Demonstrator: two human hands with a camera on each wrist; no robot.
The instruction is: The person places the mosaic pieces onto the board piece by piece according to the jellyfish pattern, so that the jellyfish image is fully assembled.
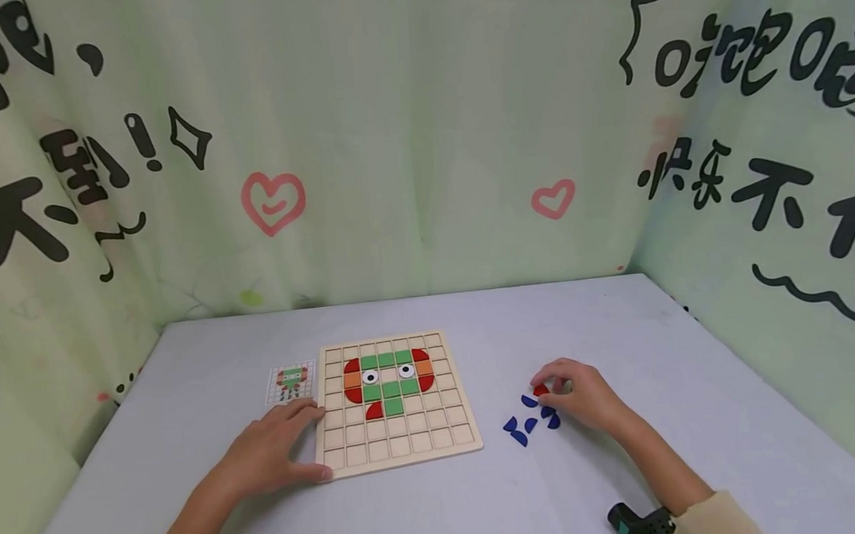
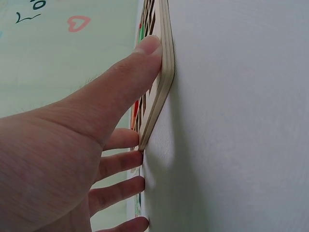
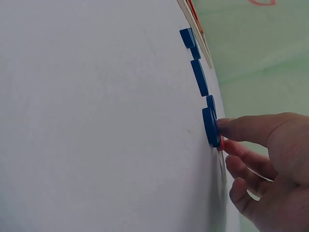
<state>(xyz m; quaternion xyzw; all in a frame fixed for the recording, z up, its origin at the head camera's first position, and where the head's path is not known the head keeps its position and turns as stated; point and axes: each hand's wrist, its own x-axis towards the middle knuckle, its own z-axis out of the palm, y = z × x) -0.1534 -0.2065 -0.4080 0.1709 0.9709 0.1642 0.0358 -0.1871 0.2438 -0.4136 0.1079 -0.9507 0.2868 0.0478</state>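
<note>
My left hand (image 1: 274, 449) is resting at the near left corner of the wooden grid board (image 1: 419, 440), its fingers spreading fairly straight and the hand opening wide; the thumb is touching the corner while fingertips are touching the left edge. My right hand (image 1: 580, 395) is nearly closing at its fingertips, pinching a small red piece (image 1: 540, 389) between thumb and index finger, to the right of the board; I am not managing to tell whether the piece is lifting clear of the tabletop (image 1: 436, 506). The other fingers are curling loosely beside it. Small blue pieces (image 1: 529, 401) with curved edges are lying just beside and under that hand, scattering toward me.

On the board, green squares (image 1: 391, 389), red rounded pieces (image 1: 374, 411), orange squares (image 1: 352, 380) and two eye pieces (image 1: 406, 371) are forming a face, with one red piece and one green square sitting side by side below it. A pattern card (image 1: 291, 382) is lying just left of the board, near my left fingers. Behind everything, a pale green curtain (image 1: 416, 142) is hanging, showing pink hearts and black lettering.
</note>
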